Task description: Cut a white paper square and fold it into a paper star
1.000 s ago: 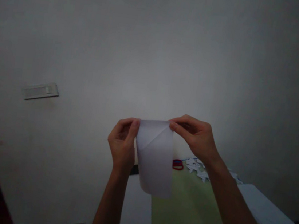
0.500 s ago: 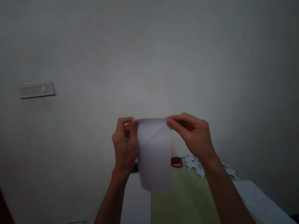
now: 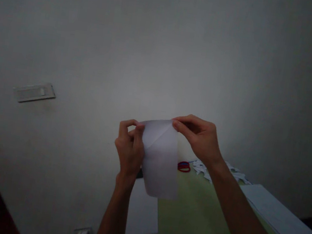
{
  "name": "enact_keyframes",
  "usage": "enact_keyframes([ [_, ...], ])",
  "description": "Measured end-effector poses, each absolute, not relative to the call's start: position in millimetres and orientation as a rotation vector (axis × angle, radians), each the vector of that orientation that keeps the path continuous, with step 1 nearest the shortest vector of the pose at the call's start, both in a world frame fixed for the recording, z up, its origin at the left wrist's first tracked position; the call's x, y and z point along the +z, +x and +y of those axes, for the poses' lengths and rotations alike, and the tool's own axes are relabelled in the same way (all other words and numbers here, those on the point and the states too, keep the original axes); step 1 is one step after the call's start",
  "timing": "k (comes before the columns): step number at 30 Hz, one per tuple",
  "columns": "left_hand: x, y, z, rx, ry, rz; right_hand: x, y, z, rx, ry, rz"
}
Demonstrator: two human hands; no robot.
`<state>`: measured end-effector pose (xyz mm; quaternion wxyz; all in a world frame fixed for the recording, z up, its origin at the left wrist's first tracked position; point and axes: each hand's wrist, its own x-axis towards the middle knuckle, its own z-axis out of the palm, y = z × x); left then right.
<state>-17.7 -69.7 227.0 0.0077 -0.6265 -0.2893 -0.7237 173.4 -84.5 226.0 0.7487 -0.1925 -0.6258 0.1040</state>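
Note:
I hold a white sheet of paper up in the air in front of a pale wall. A diagonal crease runs across its top left corner. My left hand pinches the paper's upper left edge, thumb and fingers closed on it. At the top right corner my right hand grips the sheet between thumb and forefinger. The lower end of the paper hangs free and curls slightly.
Below lies a green table with a flat white sheet near me, a stack of white paper at the right, red bands and several folded paper pieces at the back. A wall plate sits at the left.
My left fingers have shifted along the paper's left edge, working the folded corner. The view has drifted slightly, and both hands sit a little higher in it.

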Motion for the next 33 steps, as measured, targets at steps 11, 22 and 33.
enact_keyframes([
  [11,223,-18,-62,-2.211,-2.275,-0.856,227,189,-78,0.245,-0.432,-1.12],
  [22,229,-29,-49,-2.322,-2.415,-1.148,220,194,-72,0.11,-0.499,-1.298],
  [33,225,-35,-44,-2.053,-2.779,-1.513,223,182,-106,-0.544,-0.446,-1.902],
])
